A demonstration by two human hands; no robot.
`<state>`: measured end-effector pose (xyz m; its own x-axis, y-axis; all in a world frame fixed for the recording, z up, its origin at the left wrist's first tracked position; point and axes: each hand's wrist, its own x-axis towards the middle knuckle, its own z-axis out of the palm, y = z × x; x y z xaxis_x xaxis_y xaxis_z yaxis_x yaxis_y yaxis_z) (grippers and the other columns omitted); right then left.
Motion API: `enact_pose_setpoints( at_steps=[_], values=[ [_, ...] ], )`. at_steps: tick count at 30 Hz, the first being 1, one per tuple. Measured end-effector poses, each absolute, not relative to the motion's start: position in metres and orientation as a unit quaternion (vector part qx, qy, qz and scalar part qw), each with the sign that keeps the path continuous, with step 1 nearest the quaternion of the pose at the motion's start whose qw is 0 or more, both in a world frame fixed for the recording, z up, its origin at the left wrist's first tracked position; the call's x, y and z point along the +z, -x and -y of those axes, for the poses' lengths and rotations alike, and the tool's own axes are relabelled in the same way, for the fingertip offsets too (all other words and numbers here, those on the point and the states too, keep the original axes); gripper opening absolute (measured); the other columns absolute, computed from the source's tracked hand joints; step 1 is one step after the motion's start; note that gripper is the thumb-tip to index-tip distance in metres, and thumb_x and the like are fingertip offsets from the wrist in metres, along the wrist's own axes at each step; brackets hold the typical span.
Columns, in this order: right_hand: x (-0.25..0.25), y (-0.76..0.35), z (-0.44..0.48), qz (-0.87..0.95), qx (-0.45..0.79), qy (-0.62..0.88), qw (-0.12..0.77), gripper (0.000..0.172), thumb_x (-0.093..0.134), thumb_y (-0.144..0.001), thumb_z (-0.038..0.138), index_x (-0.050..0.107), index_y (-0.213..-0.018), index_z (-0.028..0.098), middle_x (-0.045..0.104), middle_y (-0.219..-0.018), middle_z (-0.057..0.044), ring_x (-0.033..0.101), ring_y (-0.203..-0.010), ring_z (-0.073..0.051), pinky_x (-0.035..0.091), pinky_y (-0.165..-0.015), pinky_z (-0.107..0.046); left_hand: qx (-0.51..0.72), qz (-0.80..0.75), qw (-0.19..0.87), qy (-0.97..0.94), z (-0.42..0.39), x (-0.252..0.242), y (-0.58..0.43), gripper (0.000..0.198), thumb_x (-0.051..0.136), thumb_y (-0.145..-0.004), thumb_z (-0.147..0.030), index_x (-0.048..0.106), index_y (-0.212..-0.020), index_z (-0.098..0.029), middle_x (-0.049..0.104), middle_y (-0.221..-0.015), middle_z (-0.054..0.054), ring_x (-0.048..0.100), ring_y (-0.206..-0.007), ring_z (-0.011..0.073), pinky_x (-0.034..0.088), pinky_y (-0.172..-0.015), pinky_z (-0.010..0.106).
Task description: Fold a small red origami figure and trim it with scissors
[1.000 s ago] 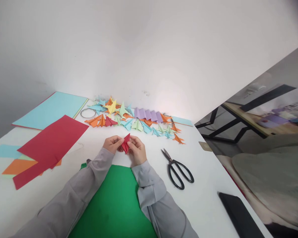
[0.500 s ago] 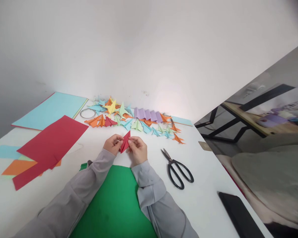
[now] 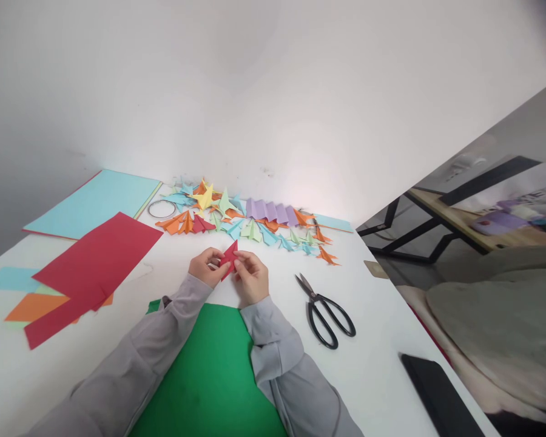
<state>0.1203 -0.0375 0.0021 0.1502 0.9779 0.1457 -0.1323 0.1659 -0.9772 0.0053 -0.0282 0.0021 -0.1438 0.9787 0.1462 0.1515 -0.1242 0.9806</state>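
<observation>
Between my two hands is a small folded red paper point(image 3: 229, 255), diamond-shaped with pointed ends, held just above the white table. My left hand point(image 3: 207, 267) pinches its left side, with thumb and fingers closed on it. On the right side, my right hand point(image 3: 252, 276) grips it with thumb and forefinger. Parts of the folds are hidden behind my fingertips. A green sheet point(image 3: 209, 370) lies under my forearms. Just beyond my hands, folded paper pieces point(image 3: 250, 230) in several colours form a row.
Black-handled scissors point(image 3: 325, 309) lie to the right, slightly open, with a black flat object point(image 3: 439, 394) nearer the edge. At left are red sheets point(image 3: 97, 255), a light blue sheet point(image 3: 95, 203) and a thin ring point(image 3: 161, 209). A purple pleated paper point(image 3: 271, 210) lies near the wall.
Both hands stay in place on the red paper. My thumbs and fingers have shifted slightly, and the paper's middle now looks wider and more spread than before.
</observation>
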Motion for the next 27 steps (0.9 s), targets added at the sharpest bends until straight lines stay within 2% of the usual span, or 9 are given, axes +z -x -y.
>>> enact_pose_setpoints(
  at_steps=[6,11,16,24,27],
  values=[
    [0.005,-0.121,0.038,0.453,0.461,0.458,0.611,0.017,0.063,-0.068,0.028,0.064,-0.081,0.018,0.055,-0.057,0.003,0.045,-0.04,-0.008,0.037,-0.038,-0.023,0.54,-0.503,0.41,-0.537,0.028,0.003,-0.002,0.014,0.066,-0.06,-0.026,0.06,-0.068,-0.016,0.06,-0.058,-0.001,0.053,-0.048,0.0089,0.041,-0.045,0.019],
    [0.001,-0.123,0.034,0.412,0.478,0.449,0.633,0.02,0.066,-0.063,0.028,0.064,-0.08,0.017,0.061,-0.064,0.001,0.05,-0.04,-0.009,0.04,-0.037,-0.023,0.509,-0.431,0.554,-0.498,0.025,0.007,0.004,0.018,0.068,-0.061,-0.026,0.066,-0.072,-0.012,0.061,-0.052,-0.001,0.053,-0.041,0.0092,0.045,-0.043,0.022],
    [-0.003,-0.125,0.032,0.385,0.493,0.444,0.641,0.018,0.068,-0.062,0.028,0.065,-0.076,0.017,0.063,-0.06,0.001,0.05,-0.04,-0.009,0.041,-0.038,-0.023,0.509,-0.407,0.606,-0.456,0.026,0.012,0.006,0.02,0.067,-0.059,-0.021,0.068,-0.076,-0.01,0.062,-0.048,0.0,0.054,-0.038,0.0099,0.046,-0.042,0.023],
    [-0.006,-0.126,0.031,0.36,0.526,0.442,0.631,0.019,0.068,-0.062,0.029,0.067,-0.076,0.017,0.063,-0.056,0.002,0.05,-0.039,-0.009,0.04,-0.04,-0.024,0.514,-0.389,0.592,-0.484,0.029,0.014,0.005,0.025,0.063,-0.056,-0.013,0.068,-0.081,-0.011,0.061,-0.048,-0.002,0.052,-0.039,0.0086,0.044,-0.043,0.021],
    [-0.006,-0.125,0.031,0.37,0.536,0.435,0.622,0.02,0.067,-0.064,0.031,0.067,-0.078,0.017,0.06,-0.05,0.002,0.049,-0.039,-0.009,0.038,-0.04,-0.023,0.542,-0.41,0.543,-0.493,0.027,0.009,0.004,0.03,0.064,-0.056,-0.014,0.07,-0.086,-0.013,0.065,-0.06,0.001,0.049,-0.041,0.0063,0.039,-0.04,0.019]
  ],
)
